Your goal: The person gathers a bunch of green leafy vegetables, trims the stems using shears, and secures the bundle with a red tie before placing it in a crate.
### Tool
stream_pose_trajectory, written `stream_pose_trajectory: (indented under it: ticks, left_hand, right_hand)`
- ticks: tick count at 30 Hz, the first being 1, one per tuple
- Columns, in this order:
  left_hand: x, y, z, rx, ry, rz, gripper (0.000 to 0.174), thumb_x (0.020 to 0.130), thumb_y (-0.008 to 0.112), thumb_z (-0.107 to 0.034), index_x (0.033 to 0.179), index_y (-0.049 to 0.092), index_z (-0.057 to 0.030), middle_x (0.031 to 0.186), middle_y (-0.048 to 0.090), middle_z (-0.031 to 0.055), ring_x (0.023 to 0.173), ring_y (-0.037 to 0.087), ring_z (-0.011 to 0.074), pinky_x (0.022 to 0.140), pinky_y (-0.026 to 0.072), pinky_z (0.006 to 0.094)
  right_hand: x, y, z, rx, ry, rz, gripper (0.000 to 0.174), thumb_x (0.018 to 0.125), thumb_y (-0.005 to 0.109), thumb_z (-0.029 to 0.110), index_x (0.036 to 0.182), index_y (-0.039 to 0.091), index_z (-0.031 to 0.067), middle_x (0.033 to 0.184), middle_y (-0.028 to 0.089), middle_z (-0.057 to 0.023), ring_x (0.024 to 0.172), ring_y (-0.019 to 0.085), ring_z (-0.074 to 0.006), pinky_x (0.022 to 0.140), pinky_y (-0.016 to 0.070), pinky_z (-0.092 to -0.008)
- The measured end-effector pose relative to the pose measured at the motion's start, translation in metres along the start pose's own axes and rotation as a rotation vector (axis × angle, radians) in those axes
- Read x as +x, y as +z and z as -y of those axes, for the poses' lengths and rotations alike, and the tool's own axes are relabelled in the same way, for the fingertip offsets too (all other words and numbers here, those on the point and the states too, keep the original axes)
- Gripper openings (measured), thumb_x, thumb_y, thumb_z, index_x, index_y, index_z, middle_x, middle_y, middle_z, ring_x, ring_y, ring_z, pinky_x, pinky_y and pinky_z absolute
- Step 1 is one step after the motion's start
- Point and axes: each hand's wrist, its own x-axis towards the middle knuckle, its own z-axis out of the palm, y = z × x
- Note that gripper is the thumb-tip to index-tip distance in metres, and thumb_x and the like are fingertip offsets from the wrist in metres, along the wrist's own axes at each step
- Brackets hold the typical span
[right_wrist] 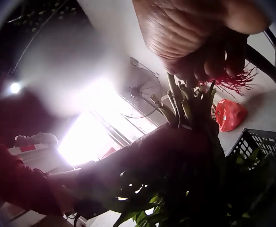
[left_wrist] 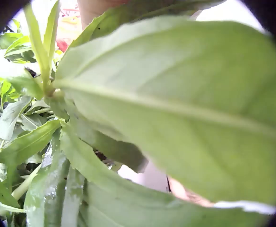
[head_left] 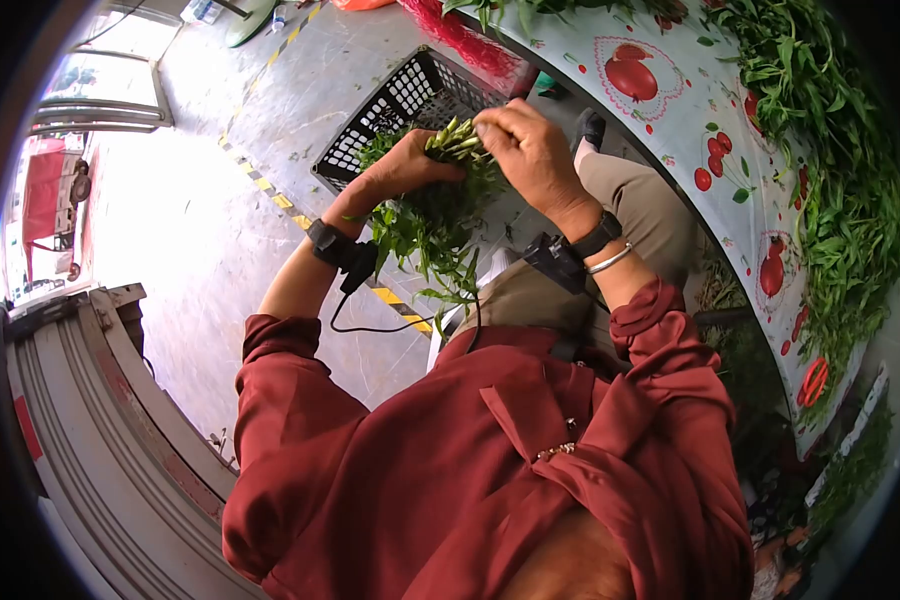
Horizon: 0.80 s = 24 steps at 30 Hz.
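Observation:
My left hand (head_left: 410, 168) grips a bunch of leafy greens (head_left: 432, 228) around its stems, and the leaves hang down below. The cut stem ends (head_left: 457, 140) stick up past the thumb. At those ends my right hand (head_left: 538, 158) has its fingers curled, pinching at the stems. In the right wrist view the right hand (right_wrist: 195, 38) is just above the pale stems (right_wrist: 180, 101), its fingertips partly hidden behind the palm. Large green leaves (left_wrist: 176, 104) fill the left wrist view and cover most of the left hand.
A black plastic crate (head_left: 375, 105) stands on the floor beyond the hands, beside red netting (head_left: 460, 38). To the right, a table with a fruit-patterned cloth (head_left: 680, 130) carries a long heap of greens (head_left: 840, 190) and red-handled scissors (head_left: 813, 382). Metal shutter-like panels (head_left: 100, 420) stand at left.

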Motion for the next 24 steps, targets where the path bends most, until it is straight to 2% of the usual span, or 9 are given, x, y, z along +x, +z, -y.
stream_pose_trajectory:
  ticks: [3,6,7,9,13,17,21,22,24]
  left_hand:
    - [-0.002,0.001,-0.014,-0.003,-0.009,-0.006,0.028,0.071,0.07,-0.012,0.095,0.063,0.0005,0.078,0.065,0.0022,0.073,0.057,0.0074,0.072,0.0468,0.0265]
    - [0.003,0.002,-0.02,0.057,-0.015,0.056,0.033,0.071,0.07,-0.013,0.1,0.061,0.0009,0.085,0.065,0.0048,0.081,0.058,0.0103,0.077,0.0467,0.0277]
    - [0.006,0.006,-0.019,0.06,-0.015,0.06,0.033,0.071,0.07,-0.013,0.1,0.061,0.0009,0.085,0.065,0.0048,0.081,0.058,0.0103,0.077,0.0467,0.0277]
    - [0.013,0.012,-0.014,0.051,0.3,-0.021,0.041,0.072,0.071,-0.013,0.107,0.056,0.0007,0.096,0.063,0.0072,0.092,0.057,0.0131,0.083,0.0452,0.029]
    - [0.007,0.014,-0.018,0.044,0.314,-0.024,0.043,0.072,0.071,-0.012,0.11,0.054,0.0002,0.101,0.062,0.0085,0.098,0.056,0.0151,0.088,0.043,0.0295]
    - [0.001,0.006,-0.028,0.074,0.061,0.05,0.027,0.071,0.071,-0.01,0.094,0.06,-0.0003,0.084,0.063,0.0027,0.078,0.057,0.0092,0.074,0.0469,0.0263]
    - [0.006,0.003,-0.025,0.056,0.049,0.072,0.032,0.071,0.072,-0.012,0.098,0.059,-0.0004,0.086,0.064,0.0038,0.08,0.057,0.0094,0.075,0.0465,0.0262]
    - [0.007,0.008,-0.026,0.154,0.303,-0.068,0.027,0.072,0.069,-0.009,0.096,0.061,0.0005,0.083,0.066,0.0052,0.079,0.058,0.0101,0.076,0.0472,0.0276]
    - [0.009,0.013,-0.023,0.101,0.349,-0.092,0.028,0.072,0.069,-0.01,0.096,0.061,0.0005,0.084,0.066,0.0057,0.08,0.059,0.0118,0.077,0.0471,0.0286]
  right_hand:
    - [0.006,0.0,-0.006,0.093,0.084,-0.046,0.023,0.088,0.055,0.021,0.102,0.061,0.0048,0.101,0.06,-0.0118,0.083,0.06,-0.0253,0.071,0.0472,-0.0352]
    - [0.012,0.011,-0.005,0.089,-0.103,-0.127,0.036,0.09,0.052,0.03,0.113,0.055,0.0021,0.11,0.058,-0.0149,0.104,0.052,-0.0304,0.093,0.0387,-0.0361]
    - [0.01,0.02,-0.005,0.089,-0.102,-0.132,0.036,0.09,0.052,0.03,0.113,0.055,0.0021,0.11,0.058,-0.0149,0.104,0.052,-0.0304,0.093,0.0387,-0.0361]
    - [0.006,0.039,-0.009,0.192,-0.063,-0.067,0.036,0.091,0.05,0.03,0.115,0.054,0.0028,0.11,0.058,-0.0144,0.107,0.051,-0.0305,0.094,0.0376,-0.036]
    - [0.007,0.038,-0.006,0.275,-0.042,0.004,0.038,0.091,0.049,0.031,0.115,0.053,0.0022,0.111,0.058,-0.0147,0.108,0.05,-0.0297,0.094,0.0378,-0.0359]
    - [0.02,0.017,-0.005,0.338,-0.033,-0.017,0.045,0.094,0.043,0.037,0.115,0.052,-0.0026,0.113,0.056,-0.0185,0.107,0.052,-0.0301,0.094,0.038,-0.0346]
    - [0.03,0.011,-0.006,0.274,-0.101,-0.048,0.045,0.094,0.042,0.036,0.114,0.053,-0.0033,0.113,0.056,-0.0191,0.109,0.051,-0.0318,0.094,0.0375,-0.0342]
    - [0.023,0.019,-0.006,0.232,-0.148,-0.004,0.045,0.094,0.042,0.036,0.114,0.054,-0.0027,0.113,0.056,-0.0191,0.111,0.049,-0.0329,0.095,0.0374,-0.0348]
    - [0.013,0.027,-0.006,0.159,-0.167,0.003,0.045,0.094,0.042,0.036,0.114,0.054,-0.0022,0.113,0.056,-0.0191,0.112,0.049,-0.0331,0.095,0.0375,-0.0351]
